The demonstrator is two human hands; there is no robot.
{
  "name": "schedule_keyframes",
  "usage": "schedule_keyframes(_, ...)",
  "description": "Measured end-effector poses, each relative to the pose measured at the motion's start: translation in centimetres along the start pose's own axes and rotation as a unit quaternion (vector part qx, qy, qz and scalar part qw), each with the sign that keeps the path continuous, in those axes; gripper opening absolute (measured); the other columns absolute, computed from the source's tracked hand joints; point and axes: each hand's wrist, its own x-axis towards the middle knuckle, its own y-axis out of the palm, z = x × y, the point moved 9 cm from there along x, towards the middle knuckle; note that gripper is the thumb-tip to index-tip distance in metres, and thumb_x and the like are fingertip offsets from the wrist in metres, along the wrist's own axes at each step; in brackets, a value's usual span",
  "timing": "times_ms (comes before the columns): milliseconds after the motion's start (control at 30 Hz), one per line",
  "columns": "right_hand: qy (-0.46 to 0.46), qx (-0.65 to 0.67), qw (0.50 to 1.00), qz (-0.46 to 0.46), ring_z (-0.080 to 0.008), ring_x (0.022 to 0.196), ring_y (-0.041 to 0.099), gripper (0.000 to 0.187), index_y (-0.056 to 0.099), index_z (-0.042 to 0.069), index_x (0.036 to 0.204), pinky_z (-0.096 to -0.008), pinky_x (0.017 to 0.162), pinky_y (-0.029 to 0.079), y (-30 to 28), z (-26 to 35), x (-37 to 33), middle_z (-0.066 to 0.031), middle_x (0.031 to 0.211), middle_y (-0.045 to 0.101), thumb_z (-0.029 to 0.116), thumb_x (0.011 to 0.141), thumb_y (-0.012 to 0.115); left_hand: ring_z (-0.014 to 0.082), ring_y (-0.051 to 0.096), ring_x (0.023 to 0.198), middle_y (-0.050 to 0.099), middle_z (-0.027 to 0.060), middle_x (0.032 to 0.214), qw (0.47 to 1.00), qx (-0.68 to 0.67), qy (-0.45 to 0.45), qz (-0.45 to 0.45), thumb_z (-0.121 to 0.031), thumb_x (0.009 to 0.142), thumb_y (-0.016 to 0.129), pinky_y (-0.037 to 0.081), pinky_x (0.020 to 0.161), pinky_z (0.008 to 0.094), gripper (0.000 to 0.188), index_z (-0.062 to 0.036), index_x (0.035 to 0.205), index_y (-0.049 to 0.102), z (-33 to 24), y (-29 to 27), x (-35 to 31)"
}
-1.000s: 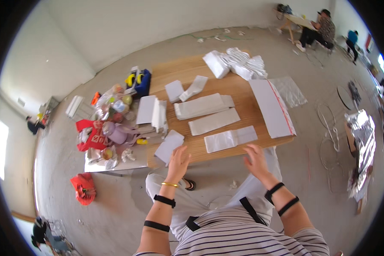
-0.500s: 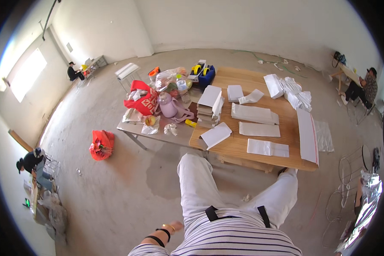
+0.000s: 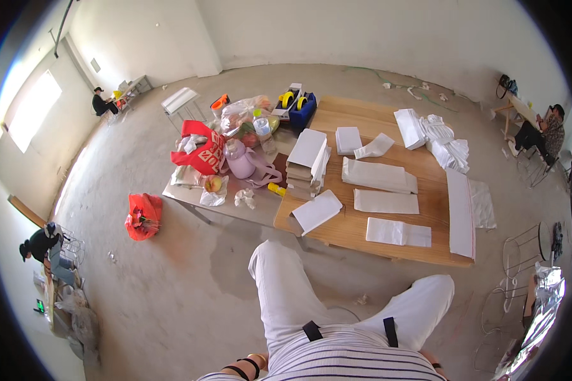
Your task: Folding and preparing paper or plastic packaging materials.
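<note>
The person has stepped back from the wooden table (image 3: 362, 238) — both hands are off the flat white paper bags (image 3: 397, 232) along its near edge; hands barely visible, grip unclear.

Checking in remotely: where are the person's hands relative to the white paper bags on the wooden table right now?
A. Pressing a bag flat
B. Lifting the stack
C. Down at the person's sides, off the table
C: the left hand hangs by the hip, well short of the wooden table and its white paper bags.
</note>
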Motion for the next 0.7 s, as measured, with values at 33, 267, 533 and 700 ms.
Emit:
schedule_keyframes(33,0.023,0.031,0.995,0.092,-0.0309,0.088,0.070,0.025,0.071,0.002,0.099,-0.0414,0.079,0.055,-5.8,-1.7,1.2,-0.0156,0.095,0.073,0.021,0.087,0.060,0.0357,0.066,0.101,0.069,0.0186,0.111,1.000,-0.015,-0.004,-0.001,-0.035,0.094,0.052,0.052,0.090,0.0444,0.036,-0.0060,0.106,0.070,-0.6,0.2,0.1)
schedule_keyframes(267,-0.134,-0.103,0.984,0.047,-0.0203,0.063,0.068,0.018,0.072,0.005,0.087,-0.0334,0.058,0.053,-24.4,15.0,3.6,-0.0091,0.071,0.070,0.021,0.084,0.064,0.0354,0.066,0.100,0.070,0.0186,0.110,0.992,-0.119,-0.033,-0.020,-0.034,0.094,0.053,0.052,0.089,0.0442,0.035,-0.0058,0.105,0.070,-2.1,1.4,-0.6)
schedule_keyframes(533,-0.265,-0.186,0.778,0.539,-0.0261,0.122,0.055,0.066,0.046,0.014,0.144,-0.0387,0.099,0.046,2.8,29.4,7.1,-0.0107,0.136,0.057,0.052,0.091,0.058,0.0350,0.067,0.099,0.070,0.0185,0.108,0.970,-0.224,-0.085,-0.045,-0.032,0.093,0.054,0.052,0.088,0.0440,0.033,-0.0057,0.105,0.070,-0.3,4.1,-3.2)
schedule_keyframes(700,-0.244,-0.184,0.715,0.628,-0.0251,0.133,0.045,0.077,0.033,0.019,0.152,-0.0417,0.109,0.038,10.9,24.7,9.3,-0.0079,0.151,0.043,0.061,0.090,0.051,0.0348,0.067,0.098,0.070,0.0184,0.107,0.955,-0.274,-0.105,-0.044,-0.032,0.093,0.054,0.052,0.087,0.0439,0.033,-0.0056,0.104,0.071,-1.4,4.7,-2.6)
